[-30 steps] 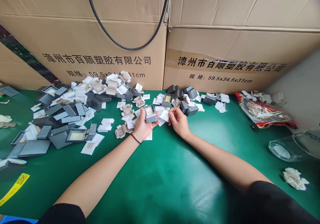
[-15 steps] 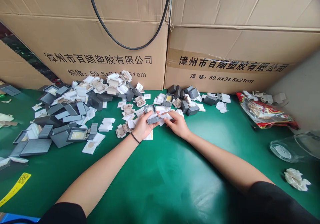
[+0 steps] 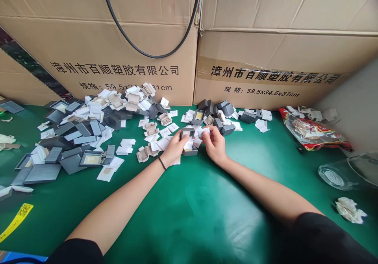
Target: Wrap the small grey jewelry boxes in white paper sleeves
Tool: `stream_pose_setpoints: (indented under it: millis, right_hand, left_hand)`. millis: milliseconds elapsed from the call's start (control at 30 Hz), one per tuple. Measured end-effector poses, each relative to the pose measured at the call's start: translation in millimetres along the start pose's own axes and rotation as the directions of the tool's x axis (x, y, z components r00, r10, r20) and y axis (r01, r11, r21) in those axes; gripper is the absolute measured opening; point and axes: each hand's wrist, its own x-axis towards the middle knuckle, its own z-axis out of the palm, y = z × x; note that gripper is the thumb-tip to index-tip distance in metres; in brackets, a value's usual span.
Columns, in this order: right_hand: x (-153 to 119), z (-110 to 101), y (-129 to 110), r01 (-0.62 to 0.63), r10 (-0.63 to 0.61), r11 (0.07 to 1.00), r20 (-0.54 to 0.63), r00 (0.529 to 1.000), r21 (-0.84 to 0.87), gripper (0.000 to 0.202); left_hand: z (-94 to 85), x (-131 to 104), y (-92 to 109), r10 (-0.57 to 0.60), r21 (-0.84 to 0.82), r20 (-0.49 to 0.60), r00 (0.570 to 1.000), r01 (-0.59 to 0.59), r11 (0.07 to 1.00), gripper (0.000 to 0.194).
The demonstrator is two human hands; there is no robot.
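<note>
My left hand point(image 3: 175, 148) is closed round a small grey hinged box point(image 3: 190, 152), which stands open with its lid raised and white material showing inside. Close by on the right, my right hand point(image 3: 215, 145) pinches a small white paper piece point(image 3: 203, 131) between thumb and fingers. Folded card inserts point(image 3: 143, 154) and white paper slips point(image 3: 165, 132) lie just left of and behind my left hand. Behind both hands sits another open grey box point(image 3: 198, 116) with a yellowish inside.
A heap of grey boxes and white inserts point(image 3: 85, 130) covers the left side. More grey boxes point(image 3: 227, 129) lie behind my right hand. At right are a red snack bag point(image 3: 315, 132), a clear plastic cup point(image 3: 333, 177) and crumpled paper point(image 3: 351, 210). Large cartons point(image 3: 126, 47) stand behind.
My left hand has moved slightly right with the box, which has turned in its grip. My right hand has shifted right and now holds up a white paper piece beside it.
</note>
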Motion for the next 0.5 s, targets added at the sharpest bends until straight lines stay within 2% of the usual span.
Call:
stream_pose_setpoints:
  millis: [67, 133, 233, 333, 500]
  right_hand:
    - [-1.8, 0.2, -2.3, 0.081, -0.08, 0.996, 0.041, 0.996, -0.041, 0.019]
    - [-2.5, 0.2, -4.7, 0.189, -0.18, 0.977, 0.092, 0.979, -0.097, 0.018]
    - [-2.2, 0.1, -6.2, 0.32, -0.285, 0.93, 0.193, 0.939, -0.182, 0.022]
    - [-2.9, 0.2, -5.5, 0.366, -0.303, 0.901, 0.265, 0.915, -0.232, 0.028]
    - [-4.5, -0.3, -4.1, 0.385, -0.319, 0.878, 0.252, 0.914, -0.284, 0.03]
  left_hand:
    - [1.2, 0.0, -1.6, 0.059, 0.159, 0.034, 0.998, -0.064, 0.985, 0.028]
    - [1.3, 0.5, -2.0, 0.089, 0.237, 0.046, 0.995, -0.097, 0.967, 0.027]
    - [0.5, 1.9, -2.1, 0.095, 0.229, 0.015, 0.995, -0.096, 0.969, 0.026]
    - [-0.6, 2.4, -2.3, 0.093, 0.209, 0.005, 0.996, -0.092, 0.974, 0.027]
    - [-1.5, -1.4, 0.6, 0.029, 0.173, 0.112, 0.993, -0.048, 0.984, 0.033]
